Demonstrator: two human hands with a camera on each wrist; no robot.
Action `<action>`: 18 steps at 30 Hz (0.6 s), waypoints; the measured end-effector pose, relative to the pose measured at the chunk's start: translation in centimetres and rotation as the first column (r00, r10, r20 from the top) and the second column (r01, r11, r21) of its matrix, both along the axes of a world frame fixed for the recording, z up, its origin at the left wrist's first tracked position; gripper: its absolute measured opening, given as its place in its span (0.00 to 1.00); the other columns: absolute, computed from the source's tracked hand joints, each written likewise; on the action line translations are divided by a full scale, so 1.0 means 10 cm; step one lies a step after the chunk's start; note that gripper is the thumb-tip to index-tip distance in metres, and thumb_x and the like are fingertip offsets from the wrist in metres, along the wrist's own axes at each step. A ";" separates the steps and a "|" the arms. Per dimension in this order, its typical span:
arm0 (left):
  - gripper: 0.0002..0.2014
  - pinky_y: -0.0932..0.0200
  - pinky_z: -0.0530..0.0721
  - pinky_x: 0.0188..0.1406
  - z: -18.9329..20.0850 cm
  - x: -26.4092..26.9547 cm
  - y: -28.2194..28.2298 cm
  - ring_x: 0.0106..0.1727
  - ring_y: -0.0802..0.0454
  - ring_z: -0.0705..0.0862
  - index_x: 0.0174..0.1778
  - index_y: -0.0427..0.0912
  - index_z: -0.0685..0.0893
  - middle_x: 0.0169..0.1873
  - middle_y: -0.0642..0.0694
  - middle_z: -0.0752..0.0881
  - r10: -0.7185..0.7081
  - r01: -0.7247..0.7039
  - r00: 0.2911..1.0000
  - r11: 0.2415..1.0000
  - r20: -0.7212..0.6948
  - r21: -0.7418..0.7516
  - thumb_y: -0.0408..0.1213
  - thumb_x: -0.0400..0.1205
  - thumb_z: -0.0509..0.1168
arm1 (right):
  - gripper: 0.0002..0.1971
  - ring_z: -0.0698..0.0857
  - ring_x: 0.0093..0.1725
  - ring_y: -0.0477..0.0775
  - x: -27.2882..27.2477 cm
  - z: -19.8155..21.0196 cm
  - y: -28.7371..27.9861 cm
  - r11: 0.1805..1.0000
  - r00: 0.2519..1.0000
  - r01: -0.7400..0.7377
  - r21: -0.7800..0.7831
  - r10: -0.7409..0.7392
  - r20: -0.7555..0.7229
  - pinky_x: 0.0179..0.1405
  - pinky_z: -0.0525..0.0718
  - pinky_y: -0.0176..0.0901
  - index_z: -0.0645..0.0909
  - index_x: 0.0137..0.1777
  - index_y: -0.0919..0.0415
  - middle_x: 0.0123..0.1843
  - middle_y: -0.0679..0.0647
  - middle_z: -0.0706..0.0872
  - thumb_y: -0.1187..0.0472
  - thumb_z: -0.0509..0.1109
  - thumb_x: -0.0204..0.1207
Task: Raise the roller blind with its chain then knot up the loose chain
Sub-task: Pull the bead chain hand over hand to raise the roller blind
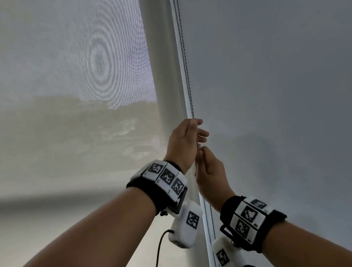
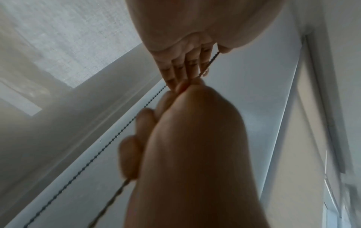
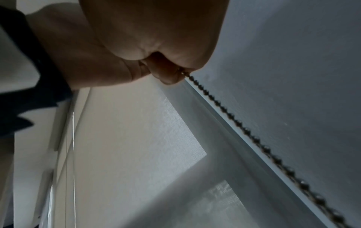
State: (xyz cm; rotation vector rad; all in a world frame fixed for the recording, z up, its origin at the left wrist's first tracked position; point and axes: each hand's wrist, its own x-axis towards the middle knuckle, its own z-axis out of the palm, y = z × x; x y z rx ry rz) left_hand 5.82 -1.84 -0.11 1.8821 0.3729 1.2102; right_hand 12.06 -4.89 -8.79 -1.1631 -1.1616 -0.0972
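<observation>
Both hands were raised at the bead chain [image 1: 186, 67], which hung in the narrow gap between two lowered blinds. The left hand [image 1: 184, 142] sat uppermost, thumb and fingers closed on the chain where its upper run entered the hand. The right hand [image 1: 210, 173] sat directly below, nearly touching the left, with its fingertips pinched on the same chain.

In the left wrist view the left hand [image 2: 185, 138] filled the lower centre, fingers curled, the chain [image 2: 109, 148] running diagonally past its fingertips; the right hand [image 2: 187, 61] showed above, four fingers lying along the chain. In the right wrist view the right hand [image 3: 156, 46] had thumb and finger clamped on the chain [image 3: 254, 138], which ran taut away to the lower right corner of the frame.

Below the hands two strands of chain continued down side by side along the left edge of the grey blind [image 1: 286, 100]. The sheer blind [image 1: 59, 102] to the left let a faint outdoor scene through; its bottom edge lay near the lower left of the head view. A pale vertical frame post [image 1: 164, 69] stood between the sheer blind and the chain. Both wrists carried black straps with white marker blocks; cables trailed from them.
</observation>
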 end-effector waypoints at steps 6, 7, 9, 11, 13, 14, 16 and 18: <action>0.16 0.51 0.85 0.41 0.05 0.03 -0.14 0.36 0.43 0.86 0.52 0.38 0.79 0.34 0.39 0.87 -0.016 0.017 0.999 0.999 0.029 -0.036 0.41 0.86 0.47 | 0.18 0.65 0.26 0.42 -0.07 -0.49 -0.16 0.989 0.999 -0.025 -0.145 0.018 -0.049 0.29 0.67 0.39 0.62 0.34 0.52 0.24 0.41 0.70 0.63 0.53 0.88; 0.16 0.53 0.84 0.35 0.05 0.03 -0.14 0.32 0.46 0.83 0.49 0.38 0.79 0.30 0.41 0.84 -0.016 0.018 0.999 0.998 0.042 -0.059 0.41 0.86 0.47 | 0.18 0.65 0.26 0.42 -0.08 -0.59 -0.19 0.983 0.998 -0.040 -0.177 0.029 -0.059 0.29 0.66 0.38 0.62 0.34 0.52 0.24 0.40 0.70 0.65 0.54 0.87; 0.15 0.57 0.73 0.24 0.00 0.05 -0.15 0.24 0.51 0.72 0.39 0.40 0.76 0.23 0.46 0.75 -0.016 0.023 0.998 0.993 0.057 -0.113 0.38 0.85 0.48 | 0.19 0.63 0.27 0.41 -0.08 -0.76 -0.25 0.970 0.996 -0.065 -0.233 0.048 -0.076 0.31 0.64 0.40 0.60 0.34 0.53 0.24 0.40 0.70 0.70 0.56 0.84; 0.15 0.59 0.65 0.23 -0.06 0.08 -0.15 0.23 0.52 0.65 0.31 0.43 0.72 0.22 0.47 0.70 0.022 -0.013 0.998 0.991 0.064 -0.135 0.35 0.83 0.49 | 0.19 0.62 0.28 0.40 -0.07 -0.82 -0.28 0.960 0.990 -0.107 -0.260 0.079 -0.114 0.32 0.63 0.42 0.60 0.33 0.53 0.24 0.40 0.69 0.70 0.56 0.85; 0.16 0.61 0.61 0.21 -0.12 0.09 -0.16 0.23 0.52 0.64 0.26 0.46 0.70 0.23 0.47 0.69 0.092 -0.083 0.993 0.990 0.071 -0.117 0.32 0.80 0.49 | 0.20 0.63 0.27 0.39 -0.06 -0.78 -0.30 0.951 0.979 -0.166 -0.259 0.128 -0.156 0.32 0.65 0.39 0.62 0.32 0.52 0.22 0.39 0.70 0.67 0.55 0.87; 0.16 0.62 0.60 0.20 -0.13 0.09 -0.17 0.23 0.52 0.63 0.24 0.47 0.69 0.23 0.48 0.68 0.108 -0.100 0.992 0.989 0.069 -0.111 0.31 0.78 0.48 | 0.20 0.65 0.26 0.39 -0.05 -0.73 -0.31 0.948 0.970 -0.201 -0.246 0.158 -0.186 0.32 0.67 0.37 0.64 0.32 0.52 0.22 0.39 0.71 0.66 0.55 0.88; 0.17 0.63 0.58 0.18 -0.12 0.09 -0.19 0.21 0.53 0.61 0.23 0.47 0.67 0.22 0.49 0.66 0.109 -0.101 0.992 0.988 0.061 -0.119 0.28 0.76 0.47 | 0.21 0.71 0.25 0.39 0.00 -0.58 -0.31 0.945 0.956 -0.247 -0.213 0.203 -0.210 0.30 0.71 0.34 0.69 0.31 0.55 0.22 0.40 0.75 0.70 0.55 0.87; 0.16 0.64 0.58 0.17 -0.11 0.09 -0.21 0.22 0.53 0.60 0.23 0.46 0.66 0.21 0.49 0.65 0.107 -0.098 0.992 0.987 0.065 -0.131 0.26 0.75 0.47 | 0.20 0.78 0.27 0.40 0.08 -0.38 -0.28 0.958 0.962 -0.234 -0.168 0.204 -0.179 0.32 0.78 0.37 0.75 0.33 0.59 0.24 0.41 0.79 0.74 0.54 0.84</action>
